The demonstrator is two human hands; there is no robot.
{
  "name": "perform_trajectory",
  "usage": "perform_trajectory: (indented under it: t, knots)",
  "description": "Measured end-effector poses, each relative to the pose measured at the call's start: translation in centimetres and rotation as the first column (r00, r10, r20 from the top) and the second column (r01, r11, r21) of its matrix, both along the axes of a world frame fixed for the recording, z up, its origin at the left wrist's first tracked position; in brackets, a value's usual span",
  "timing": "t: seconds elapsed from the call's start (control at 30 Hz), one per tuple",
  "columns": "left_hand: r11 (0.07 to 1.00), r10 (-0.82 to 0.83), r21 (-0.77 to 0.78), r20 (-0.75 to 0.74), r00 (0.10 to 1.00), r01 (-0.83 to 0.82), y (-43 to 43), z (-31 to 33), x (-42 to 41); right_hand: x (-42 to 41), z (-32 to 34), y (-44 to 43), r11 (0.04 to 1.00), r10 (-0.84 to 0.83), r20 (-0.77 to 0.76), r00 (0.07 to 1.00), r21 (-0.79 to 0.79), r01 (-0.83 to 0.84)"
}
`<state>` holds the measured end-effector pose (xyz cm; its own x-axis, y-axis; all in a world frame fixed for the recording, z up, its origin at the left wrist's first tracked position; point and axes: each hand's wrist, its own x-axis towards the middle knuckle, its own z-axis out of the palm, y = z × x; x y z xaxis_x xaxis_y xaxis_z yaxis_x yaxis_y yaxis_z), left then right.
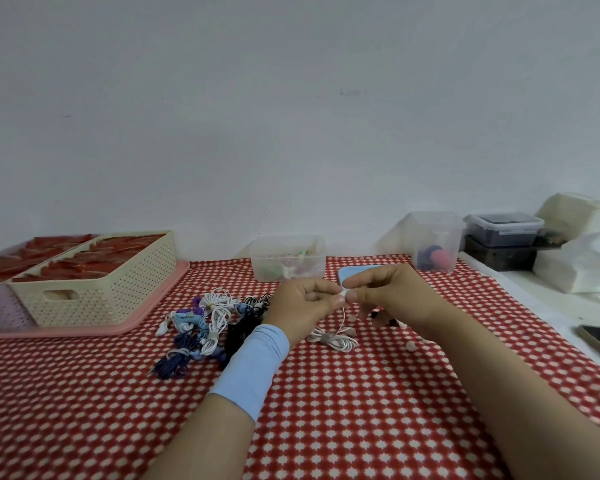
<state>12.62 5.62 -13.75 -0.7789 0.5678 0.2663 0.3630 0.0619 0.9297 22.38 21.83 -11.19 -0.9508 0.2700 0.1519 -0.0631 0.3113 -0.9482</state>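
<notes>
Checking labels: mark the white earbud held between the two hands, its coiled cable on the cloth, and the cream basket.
white earbud (343, 292), head view, the visible white tip.
coiled cable (330, 338), head view, tied middle of the coil.
cream basket (118, 289), head view, perforated near wall.

matt patterned tablecloth (361, 393), perforated plastic basket (118, 289), clear plastic tub (288, 268)

The red-checked table (361, 410) bears a pink tray (84, 332), a clear tub (288, 259), earphone bundles (205, 323) and a white earphone coil (331, 339).

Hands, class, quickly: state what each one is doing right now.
Left hand: closed, pinching the white earbud.
Right hand: closed, pinching the same white earbud from the other side.
</notes>
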Motion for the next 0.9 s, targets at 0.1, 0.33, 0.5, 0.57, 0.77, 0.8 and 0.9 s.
perform_trajectory:
  t: [0.1,0.33,0.5,0.57,0.77,0.8,0.9]
  knots:
    - [1.000,0.011,0.013,0.027,1.000,-0.012,0.06,0.07,0.08,-0.01,0.04,0.20,0.999,0.033,0.009,0.999,0.021,-0.033]
    - [1.000,-0.016,-0.025,0.058,0.998,0.017,0.06,-0.17,-0.12,0.26,0.32,0.42,0.997,0.040,0.026,0.999,0.060,-0.041]
    - [0.993,-0.119,-0.008,0.107,0.987,0.120,-0.28,-0.03,-0.20,0.49,0.54,1.00,0.978,0.151,0.115,0.982,-0.165,-0.131]
    - [0.990,-0.134,-0.019,0.115,0.984,0.137,-0.30,-0.01,-0.20,0.43,0.36,1.02,0.966,0.181,0.134,0.974,-0.208,-0.151]
    - [0.987,-0.148,-0.042,0.133,0.980,0.155,-0.36,-0.32,-0.38,-0.11,-0.30,0.90,0.967,0.183,0.160,0.970,-0.207,-0.149]
    - [0.987,-0.158,-0.015,0.158,0.975,0.162,-0.37,-0.33,-0.41,-0.16,-0.32,0.92,0.961,0.196,0.148,0.969,-0.225,-0.160]
    - [0.983,-0.180,0.012,0.175,0.968,0.181,-0.28,-0.33,-0.52,-0.10,-0.31,1.04,0.961,0.199,0.136,0.970,-0.219,-0.167]
